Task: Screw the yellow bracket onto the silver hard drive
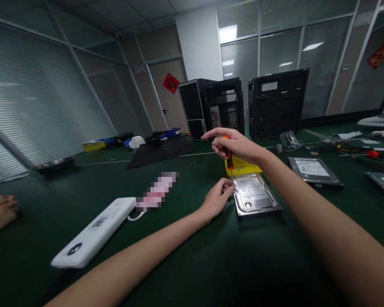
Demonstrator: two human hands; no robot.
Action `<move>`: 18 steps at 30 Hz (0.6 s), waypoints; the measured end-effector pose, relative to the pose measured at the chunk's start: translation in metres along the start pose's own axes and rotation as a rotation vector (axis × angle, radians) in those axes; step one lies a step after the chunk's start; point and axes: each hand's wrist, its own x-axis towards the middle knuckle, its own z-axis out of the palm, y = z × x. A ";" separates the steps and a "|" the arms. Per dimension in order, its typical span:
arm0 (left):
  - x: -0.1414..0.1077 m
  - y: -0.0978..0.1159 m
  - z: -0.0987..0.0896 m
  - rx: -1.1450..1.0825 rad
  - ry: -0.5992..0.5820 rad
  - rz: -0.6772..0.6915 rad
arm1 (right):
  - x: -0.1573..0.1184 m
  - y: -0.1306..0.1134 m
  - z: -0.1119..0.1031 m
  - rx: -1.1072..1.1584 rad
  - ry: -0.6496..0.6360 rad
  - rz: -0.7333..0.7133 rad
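Two bare forearms reach in over the green tabletop (176,260), and L to R it goes: another person's hand (0,213) at the far-L edge, resting, well clear of the work. Next, a white power bank (96,232) lying at a slant, white cable (137,216) by its far end; pixelated pinkish item (156,192) there, can't ID. Then the L hand (216,198), fingers bent in, fingertips at the L edge of the hard drive (254,194); pinching or just bracing, can't tell. Now the screwdriver (229,162), orange-and-black handle up, shaft down, tip approx. at the drive's far-L corner; exact contact too small to call. R hand (238,145) is above it, fingers wrapped on the handle, index poking out L. Key relation: drive lies flat, immediately R of the L hand, below and nearer the body than the R; long axis appears to run away from the person. L hand's closer, R reaches it via the driver. Yellow item (243,165) right behind; second drive (313,168) farther R, apart.
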 end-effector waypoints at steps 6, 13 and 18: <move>-0.001 0.003 -0.001 -0.024 -0.014 -0.012 | -0.001 -0.001 0.000 -0.003 -0.004 0.009; -0.001 0.006 -0.001 -0.030 -0.008 -0.020 | 0.000 0.001 -0.002 -0.002 -0.001 -0.002; 0.001 0.004 0.000 -0.048 -0.008 -0.036 | 0.003 0.002 -0.002 0.052 -0.030 -0.005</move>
